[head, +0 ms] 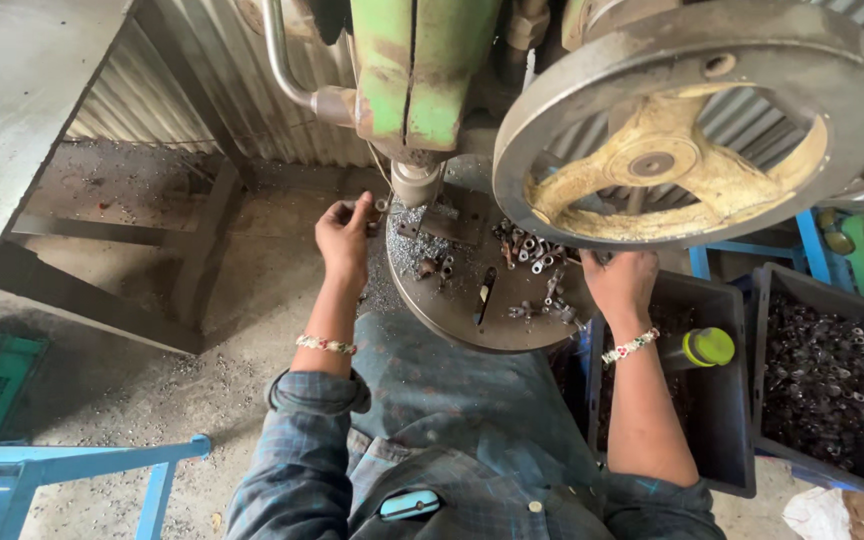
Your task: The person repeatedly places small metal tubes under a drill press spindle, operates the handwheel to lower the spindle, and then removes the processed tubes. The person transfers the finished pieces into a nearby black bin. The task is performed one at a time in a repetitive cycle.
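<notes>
I sit at a green press machine [422, 70] with a round metal work plate [452, 310] in front of me. My left hand [344, 238] is raised at the plate's left edge, its fingers pinched on a small metal piece [380, 205] just under the ram [416, 182]. My right hand [620, 282] rests at the plate's right edge beside a heap of small metal rings [530, 248], under the big flywheel [692, 120]; whether it holds anything is hidden. Both wrists wear beaded bracelets.
Two dark bins stand at the right: the far one [820, 380] full of metal parts, the near one [727, 420] with a yellow-capped bottle [707, 347]. A blue frame [72, 465] is lower left, a grey table [12, 110] upper left, corrugated wall behind.
</notes>
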The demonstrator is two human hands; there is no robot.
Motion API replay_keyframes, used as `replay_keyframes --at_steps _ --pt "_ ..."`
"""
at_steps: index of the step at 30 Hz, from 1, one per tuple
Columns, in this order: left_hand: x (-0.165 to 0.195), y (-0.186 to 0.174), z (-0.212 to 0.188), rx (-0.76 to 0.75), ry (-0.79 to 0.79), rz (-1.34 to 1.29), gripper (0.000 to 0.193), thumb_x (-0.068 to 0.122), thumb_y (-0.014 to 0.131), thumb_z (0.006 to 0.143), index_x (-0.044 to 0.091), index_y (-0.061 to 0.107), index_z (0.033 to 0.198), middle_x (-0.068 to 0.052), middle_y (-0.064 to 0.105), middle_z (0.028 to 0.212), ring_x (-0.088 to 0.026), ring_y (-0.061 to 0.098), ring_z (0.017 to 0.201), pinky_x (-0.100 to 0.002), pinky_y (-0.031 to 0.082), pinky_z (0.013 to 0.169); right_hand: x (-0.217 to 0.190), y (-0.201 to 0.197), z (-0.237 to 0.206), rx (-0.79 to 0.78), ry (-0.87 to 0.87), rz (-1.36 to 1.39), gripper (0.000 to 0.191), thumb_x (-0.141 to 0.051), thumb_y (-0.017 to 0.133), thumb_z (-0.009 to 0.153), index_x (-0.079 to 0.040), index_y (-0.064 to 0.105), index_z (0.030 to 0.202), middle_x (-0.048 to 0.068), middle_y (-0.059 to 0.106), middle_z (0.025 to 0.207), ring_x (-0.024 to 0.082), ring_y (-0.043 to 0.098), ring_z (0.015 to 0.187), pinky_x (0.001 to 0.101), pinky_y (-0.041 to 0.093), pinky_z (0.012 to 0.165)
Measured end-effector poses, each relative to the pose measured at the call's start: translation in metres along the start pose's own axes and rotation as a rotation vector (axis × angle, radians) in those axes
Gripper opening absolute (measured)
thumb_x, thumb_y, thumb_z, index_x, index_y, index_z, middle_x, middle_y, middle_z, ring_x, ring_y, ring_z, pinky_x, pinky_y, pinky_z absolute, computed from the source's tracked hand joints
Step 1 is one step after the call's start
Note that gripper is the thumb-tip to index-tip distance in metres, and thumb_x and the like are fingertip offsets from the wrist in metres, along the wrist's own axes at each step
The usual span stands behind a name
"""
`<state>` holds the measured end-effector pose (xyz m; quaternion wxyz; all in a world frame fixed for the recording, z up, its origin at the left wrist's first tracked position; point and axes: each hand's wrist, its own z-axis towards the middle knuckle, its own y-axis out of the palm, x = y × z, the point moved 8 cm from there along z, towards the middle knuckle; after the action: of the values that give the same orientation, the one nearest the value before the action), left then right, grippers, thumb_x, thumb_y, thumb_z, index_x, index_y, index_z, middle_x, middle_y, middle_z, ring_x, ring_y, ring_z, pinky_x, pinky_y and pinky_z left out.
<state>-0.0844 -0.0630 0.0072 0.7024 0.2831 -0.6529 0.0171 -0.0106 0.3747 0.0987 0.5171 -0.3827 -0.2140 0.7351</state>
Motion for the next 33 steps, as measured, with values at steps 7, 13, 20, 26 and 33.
replay_keyframes --at_steps 7,13,20,26,33 --pt "0.006 0.013 0.003 0.006 -0.080 0.152 0.026 0.019 0.083 0.089 -0.002 0.070 0.081 -0.006 0.070 0.072 -0.012 0.063 0.057 -0.028 0.054 0.054 0.001 0.007 0.004 -0.024 0.026 -0.098 0.040 -0.032 0.086 0.084 -0.001 0.073 0.106 0.025 0.071 0.101 0.049 0.063 0.094 0.0558 0.049 0.087" --pt "-0.010 0.027 0.010 -0.160 -0.340 0.025 0.020 0.017 0.080 0.088 0.003 0.066 0.086 -0.005 0.070 0.074 -0.015 0.066 0.060 -0.029 0.056 0.056 -0.026 -0.009 0.007 0.121 -0.128 -0.166 0.042 -0.028 0.084 0.076 -0.002 0.071 0.106 0.030 0.065 0.122 0.048 0.062 0.106 0.0546 0.051 0.087" --pt "-0.028 0.030 0.018 -0.239 -0.328 -0.085 0.017 0.015 0.078 0.091 0.002 0.068 0.086 -0.005 0.069 0.074 -0.013 0.062 0.059 -0.029 0.052 0.054 0.001 0.033 0.056 0.056 -0.061 0.072 0.062 -0.033 0.080 0.082 0.004 0.054 0.125 0.023 0.062 0.119 0.045 0.061 0.111 0.0561 0.048 0.093" --pt "-0.031 0.036 0.030 -0.242 -0.369 -0.009 0.017 0.016 0.076 0.093 0.003 0.068 0.086 -0.005 0.066 0.070 -0.014 0.062 0.058 -0.030 0.053 0.054 -0.005 0.033 0.157 0.287 0.099 0.098 0.061 -0.033 0.082 0.082 0.001 0.055 0.125 0.023 0.064 0.119 0.046 0.062 0.111 0.0552 0.048 0.094" --pt "-0.026 0.043 0.027 -0.223 -0.383 0.052 0.017 0.019 0.074 0.093 0.004 0.067 0.087 -0.005 0.070 0.075 -0.014 0.065 0.063 -0.029 0.051 0.056 0.019 0.035 0.133 0.116 0.156 0.097 0.060 -0.032 0.084 0.081 -0.001 0.057 0.124 0.023 0.066 0.119 0.046 0.062 0.110 0.0542 0.048 0.095"
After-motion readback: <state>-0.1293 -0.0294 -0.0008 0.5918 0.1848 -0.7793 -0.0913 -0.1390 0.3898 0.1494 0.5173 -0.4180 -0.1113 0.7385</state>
